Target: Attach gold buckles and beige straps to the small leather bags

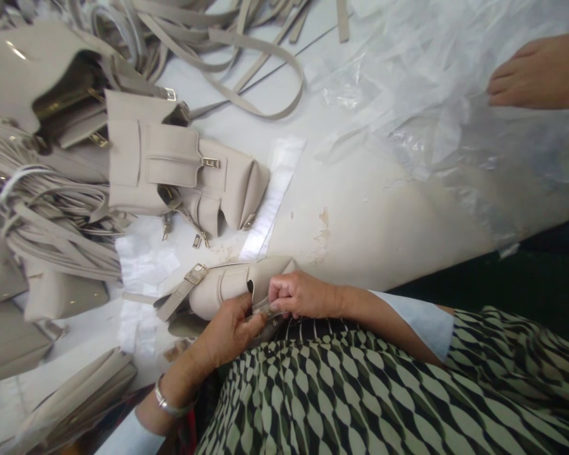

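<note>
A beige handbag (pixel 225 282) with a gold-coloured buckle (pixel 196 273) lies against my body at the table's near edge. My left hand (pixel 230 332) grips the bag's side, its thumb and fingers closed on the material. At the same spot my right hand (pixel 306 294) pinches a narrow edge or strap of the bag close to my left thumb. What exactly lies between the fingertips is partly hidden. Just beyond stands another beige bag (pixel 171 155) with a front pocket and metal clasps, apart from both hands.
Bundles of beige straps (pixel 61 215) and more bags (pixel 66 294) crowd the left. Loose straps (pixel 265 57) lie at the back. Clear plastic wrapping (pixel 431 120) covers the right side, where another person's hand (pixel 540 72) rests. A white sheet strip (pixel 277 196) lies mid-table.
</note>
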The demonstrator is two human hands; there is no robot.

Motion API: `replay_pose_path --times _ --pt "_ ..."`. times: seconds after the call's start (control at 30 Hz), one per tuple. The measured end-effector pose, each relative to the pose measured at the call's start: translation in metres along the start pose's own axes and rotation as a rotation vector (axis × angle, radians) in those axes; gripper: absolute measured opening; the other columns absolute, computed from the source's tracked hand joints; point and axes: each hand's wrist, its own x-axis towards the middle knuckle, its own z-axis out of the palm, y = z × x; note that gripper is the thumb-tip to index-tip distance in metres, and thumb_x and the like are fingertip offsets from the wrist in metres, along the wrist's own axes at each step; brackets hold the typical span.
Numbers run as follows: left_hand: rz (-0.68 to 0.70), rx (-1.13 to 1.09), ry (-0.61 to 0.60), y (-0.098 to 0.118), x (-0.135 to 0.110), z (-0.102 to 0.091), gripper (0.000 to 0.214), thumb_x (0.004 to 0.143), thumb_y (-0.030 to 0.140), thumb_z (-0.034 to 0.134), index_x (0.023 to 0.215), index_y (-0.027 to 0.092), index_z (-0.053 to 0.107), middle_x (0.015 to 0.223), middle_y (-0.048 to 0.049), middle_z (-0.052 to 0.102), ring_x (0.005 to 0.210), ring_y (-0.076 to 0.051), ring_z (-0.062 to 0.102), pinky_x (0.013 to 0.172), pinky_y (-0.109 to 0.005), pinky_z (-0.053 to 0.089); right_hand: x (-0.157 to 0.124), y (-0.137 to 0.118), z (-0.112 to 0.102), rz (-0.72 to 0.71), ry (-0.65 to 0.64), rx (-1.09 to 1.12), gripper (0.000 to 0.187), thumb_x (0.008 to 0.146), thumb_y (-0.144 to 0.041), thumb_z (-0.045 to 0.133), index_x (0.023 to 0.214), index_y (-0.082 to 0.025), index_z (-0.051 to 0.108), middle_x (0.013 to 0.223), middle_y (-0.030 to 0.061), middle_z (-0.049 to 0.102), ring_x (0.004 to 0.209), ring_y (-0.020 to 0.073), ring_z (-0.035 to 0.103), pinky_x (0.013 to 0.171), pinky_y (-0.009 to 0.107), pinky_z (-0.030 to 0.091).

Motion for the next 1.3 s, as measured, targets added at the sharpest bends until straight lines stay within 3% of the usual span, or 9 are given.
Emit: replay_pose_path --times 0.27,0.43,0.57,0.67,0.8,0.93,1.1,1.2,1.3 --pt "-0.041 0.096 0.118 -0.003 0.005 0.007 0.019 0.078 0.028 0.048 0.074 0.012 0.058 0.068 -0.0011 0.059 0.064 -0.015 0.050 0.056 -0.022 0.038 0.006 -0.005 0.004 -0.104 0.098 -0.298 0.009 0.072 -0.007 0.060 0.071 -0.015 0.055 0.060 -0.0048 0.052 0.056 0.0086 0.048 0.055 0.019 0.033" --pt "-0.076 0.054 0.140 0.002 0.005 0.010 0.018 0.077 0.027 0.046 0.075 0.012 0.057 0.066 -0.0002 0.055 0.062 -0.014 0.048 0.054 -0.022 0.037 0.002 0.000 0.006 -0.152 0.127 -0.346 0.003 0.078 -0.012 0.058 0.078 -0.015 0.056 0.062 -0.0040 0.052 0.057 0.0096 0.047 0.056 0.020 0.032" --pt "-0.045 -0.009 0.104 0.000 0.004 0.009 0.021 0.080 0.031 0.047 0.079 0.012 0.057 0.069 -0.0003 0.056 0.065 -0.014 0.049 0.057 -0.022 0.038 -0.001 0.002 0.003 -0.078 0.097 -0.249 0.006 0.077 -0.013 0.061 0.080 -0.016 0.057 0.062 -0.0048 0.056 0.057 0.0091 0.049 0.056 0.019 0.033" --pt "-0.020 0.006 0.075 0.000 0.005 0.007 0.019 0.078 0.028 0.047 0.083 0.012 0.058 0.069 -0.0006 0.058 0.065 -0.015 0.050 0.057 -0.022 0.038 -0.001 -0.001 0.001 -0.007 0.146 -0.307 0.009 0.073 -0.018 0.066 0.075 -0.018 0.057 0.059 -0.0054 0.055 0.056 0.0096 0.047 0.054 0.020 0.029" --pt "-0.049 0.207 0.210 0.005 0.007 0.013 0.015 0.076 0.023 0.047 0.076 0.013 0.057 0.063 -0.0010 0.056 0.060 -0.014 0.048 0.053 -0.023 0.033 -0.001 -0.002 0.000 -0.003 0.176 -0.409 0.011 0.075 -0.022 0.064 0.073 -0.018 0.054 0.057 -0.0045 0.051 0.054 0.0106 0.043 0.053 0.022 0.025" --pt "-0.066 0.399 0.250 0.012 0.003 0.013 0.023 0.080 0.035 0.049 0.075 0.013 0.057 0.060 -0.0027 0.055 0.054 -0.015 0.048 0.050 -0.025 0.026 -0.003 0.004 -0.003 -0.041 0.165 -0.300 0.011 0.077 -0.021 0.059 0.084 -0.019 0.051 0.057 -0.0063 0.048 0.053 0.0107 0.044 0.053 0.022 0.030" --pt "0.110 0.439 0.187 0.006 -0.027 -0.006 0.040 0.074 0.054 0.059 0.085 0.016 0.060 0.077 -0.0076 0.064 0.069 -0.022 0.058 0.056 -0.027 0.032 -0.005 0.007 -0.009 -0.053 0.136 -0.218 0.013 0.080 -0.030 0.054 0.088 -0.020 0.049 0.053 -0.0082 0.041 0.050 0.0116 0.040 0.051 0.024 0.034" --pt "0.164 0.498 0.259 -0.009 -0.052 -0.016 0.021 0.075 0.036 0.063 0.082 0.017 0.060 0.079 -0.0056 0.065 0.077 -0.022 0.058 0.070 -0.031 0.037 -0.012 0.000 -0.008 -0.036 0.262 -0.350 0.013 0.082 -0.031 0.051 0.084 -0.019 0.052 0.062 -0.0023 0.053 0.059 0.0152 0.051 0.058 0.028 0.042" --pt "0.199 0.583 0.400 -0.021 -0.070 -0.022 0.009 0.072 0.013 0.055 0.079 0.016 0.057 0.078 -0.0044 0.064 0.079 -0.020 0.057 0.081 -0.034 0.035 -0.019 -0.017 0.003 -0.130 0.432 -0.589 0.021 0.085 -0.033 0.048 0.097 -0.018 0.055 0.094 0.0084 0.064 0.088 0.0221 0.059 0.081 0.037 0.045"
